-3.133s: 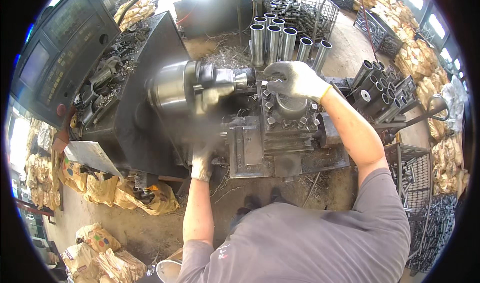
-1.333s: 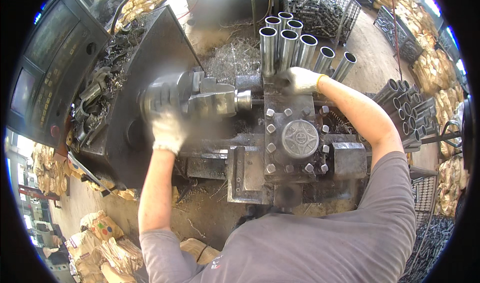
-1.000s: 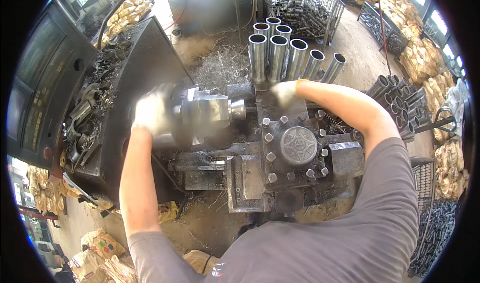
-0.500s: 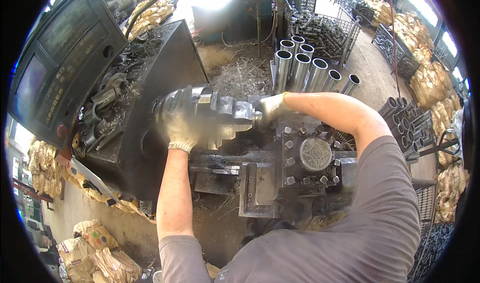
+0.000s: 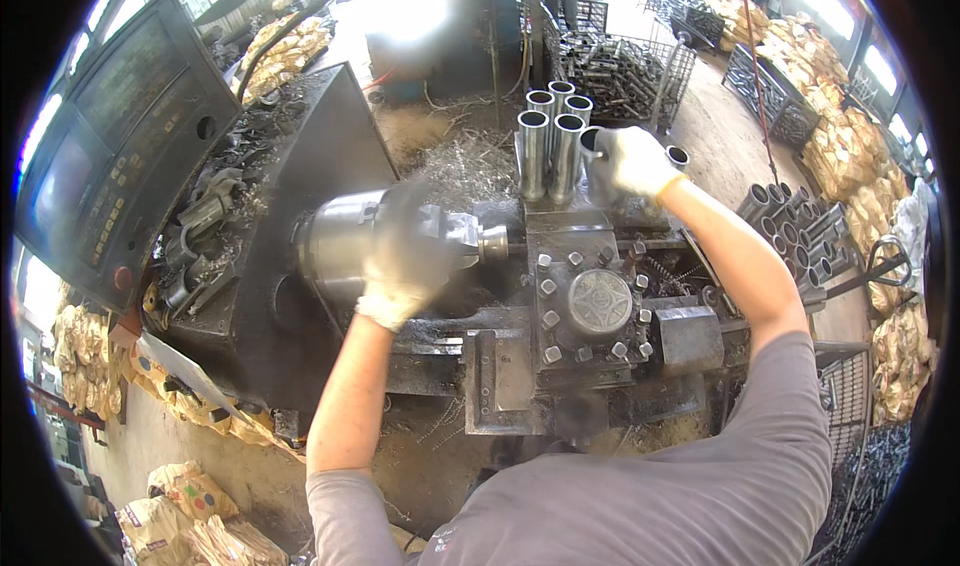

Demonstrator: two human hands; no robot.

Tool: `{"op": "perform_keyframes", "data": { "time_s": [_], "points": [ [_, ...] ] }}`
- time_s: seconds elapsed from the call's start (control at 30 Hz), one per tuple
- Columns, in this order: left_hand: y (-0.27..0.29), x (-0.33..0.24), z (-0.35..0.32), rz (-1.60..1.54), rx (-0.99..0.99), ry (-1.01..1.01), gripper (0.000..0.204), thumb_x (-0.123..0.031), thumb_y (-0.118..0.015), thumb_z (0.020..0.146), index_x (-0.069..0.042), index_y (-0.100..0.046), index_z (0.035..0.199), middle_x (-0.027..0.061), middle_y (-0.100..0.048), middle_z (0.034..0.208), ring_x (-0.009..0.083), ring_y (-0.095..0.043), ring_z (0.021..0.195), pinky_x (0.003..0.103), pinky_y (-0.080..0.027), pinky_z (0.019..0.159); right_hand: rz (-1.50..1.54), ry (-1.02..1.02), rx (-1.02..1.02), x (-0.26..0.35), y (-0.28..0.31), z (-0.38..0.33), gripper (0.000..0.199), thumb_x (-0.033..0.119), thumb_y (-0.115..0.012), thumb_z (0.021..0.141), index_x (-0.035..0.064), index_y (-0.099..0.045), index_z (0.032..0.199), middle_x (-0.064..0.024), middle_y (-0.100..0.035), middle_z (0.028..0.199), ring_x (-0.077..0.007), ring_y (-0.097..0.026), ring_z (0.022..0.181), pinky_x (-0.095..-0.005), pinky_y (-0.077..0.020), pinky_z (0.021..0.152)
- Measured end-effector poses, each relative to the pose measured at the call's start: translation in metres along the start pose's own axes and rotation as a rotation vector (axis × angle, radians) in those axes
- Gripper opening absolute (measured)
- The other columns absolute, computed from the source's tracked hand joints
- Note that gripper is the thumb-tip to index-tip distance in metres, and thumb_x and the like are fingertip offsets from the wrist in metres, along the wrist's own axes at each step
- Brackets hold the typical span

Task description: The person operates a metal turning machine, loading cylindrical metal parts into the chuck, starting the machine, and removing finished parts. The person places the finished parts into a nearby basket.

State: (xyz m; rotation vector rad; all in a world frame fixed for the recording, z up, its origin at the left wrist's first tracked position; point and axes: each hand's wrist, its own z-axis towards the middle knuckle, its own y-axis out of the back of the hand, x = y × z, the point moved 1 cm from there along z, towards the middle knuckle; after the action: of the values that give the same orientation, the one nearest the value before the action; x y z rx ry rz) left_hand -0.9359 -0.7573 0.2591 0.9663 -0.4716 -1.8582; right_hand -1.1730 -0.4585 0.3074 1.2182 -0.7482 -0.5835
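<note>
My left hand point(image 5: 405, 251), in a whitish glove, is over the front of the lathe chuck point(image 5: 342, 238), by its stepped jaws point(image 5: 455, 234). Motion smears its fingers, so their grip is not readable. Farther right, my gloved right hand point(image 5: 637, 162) is at the group of upright shiny metal tubes point(image 5: 535, 151) behind the tool post. Its fingers are curled at the upper rim of one tube point(image 5: 592, 144), partly covering it. The tool post point(image 5: 600, 304), with its round cap and square-headed bolts, lies between my forearms.
A control panel point(image 5: 110, 156) stands at the left beside a chip-littered headstock top point(image 5: 215, 206). Dark tubes point(image 5: 790, 228) are stacked at the right near a lever handle point(image 5: 885, 266). Wire baskets point(image 5: 625, 71) of parts and brown sacks point(image 5: 840, 156) lie beyond.
My right hand has gone from the chuck jaws' right end to the shiny tubes. My left hand has shifted right, off the chuck body to the jaws. The view has moved slightly.
</note>
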Motion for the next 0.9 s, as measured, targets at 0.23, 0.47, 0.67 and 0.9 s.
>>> {"op": "perform_keyframes", "data": {
  "time_s": [0.23, 0.47, 0.67, 0.9],
  "points": [
    [-0.005, -0.067, 0.025, -0.101, -0.194, 0.250, 0.058, -0.016, -0.085, 0.085, -0.007, -0.062, 0.138, 0.0168, -0.079, 0.119, 0.0315, -0.080, 0.105, 0.039, -0.064, 0.093, 0.380, 0.719, -0.089, 0.145, 0.069, -0.051, 0.043, 0.021, -0.077, 0.091, 0.0089, -0.068, 0.132, -0.0174, -0.077, 0.094, -0.0312, -0.079, 0.083, -0.0395, -0.0638, 0.075],
    [-0.019, 0.018, -0.076, -0.094, -0.185, 0.527, 0.047, -0.018, -0.091, 0.085, 0.000, -0.070, 0.123, 0.0138, -0.080, 0.107, 0.0233, -0.079, 0.097, 0.038, -0.063, 0.087, 0.259, 0.310, 0.736, 0.106, -0.074, 0.054, 0.090, 0.047, -0.086, 0.080, -0.0040, -0.057, 0.148, -0.0254, -0.074, 0.128, -0.0360, -0.074, 0.112, -0.0437, -0.0603, 0.097],
    [0.006, -0.055, -0.127, -0.358, -0.167, 0.606, 0.038, -0.023, -0.089, 0.086, -0.007, -0.075, 0.117, 0.0086, -0.080, 0.102, 0.0205, -0.077, 0.091, 0.036, -0.061, 0.085, 0.574, 0.247, 1.093, 0.107, -0.158, 0.072, 0.053, 0.028, -0.093, 0.081, 0.0021, -0.074, 0.123, -0.0166, -0.079, 0.114, -0.0281, -0.079, 0.090, -0.0404, -0.0679, 0.074],
    [-0.073, -0.076, -0.209, -0.399, 0.038, 0.627, 0.045, -0.010, -0.088, 0.085, -0.006, -0.069, 0.126, 0.0065, -0.082, 0.104, 0.0183, -0.078, 0.097, 0.037, -0.063, 0.089, 0.168, 0.261, 1.067, 0.148, -0.115, 0.048, 0.041, 0.048, -0.088, 0.081, 0.0084, -0.084, 0.092, -0.0100, -0.076, 0.088, -0.0220, -0.067, 0.074, -0.0383, -0.0553, 0.066]
  ]
}}
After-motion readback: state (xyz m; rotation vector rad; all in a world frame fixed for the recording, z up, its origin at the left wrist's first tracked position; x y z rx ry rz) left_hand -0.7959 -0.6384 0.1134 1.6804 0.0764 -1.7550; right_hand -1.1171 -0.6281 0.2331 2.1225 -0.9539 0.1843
